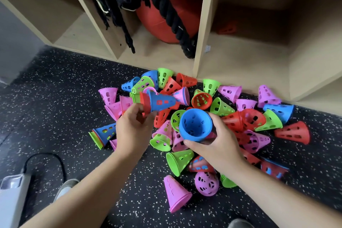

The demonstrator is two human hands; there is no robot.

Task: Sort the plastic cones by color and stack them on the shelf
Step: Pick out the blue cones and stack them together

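1. My right hand [216,146] is wrapped round a blue cone [195,126], thumb along the near side and fingers curled behind. Its open mouth faces me, just above the heap.
2. My left hand [133,129] pinches a nested pair [161,102] at the wide end: a blue shell over a red one, tip pointing right, lifted clear of the heap and slightly blurred.
3. The pair is mixed in colour. If I slot it into the blue cone as it is, I judge a red one ends up buried in the blue stack.
4. With both hands full, separating the pair is awkward. The pinch looks light, so jammed shells could pop apart and one could drop.
5. The pile of cones [180,161] lies on the speckled floor [64,107] between my hands and the shelf [203,24]. Several are nested in mixed colours, so a hidden inner cone is easy to miss.
6. The right compartment holds one red cone [226,28] far back in shadow. The middle one is crowded by a red ball [166,24] and black rope [172,15], so a stack there could tip.
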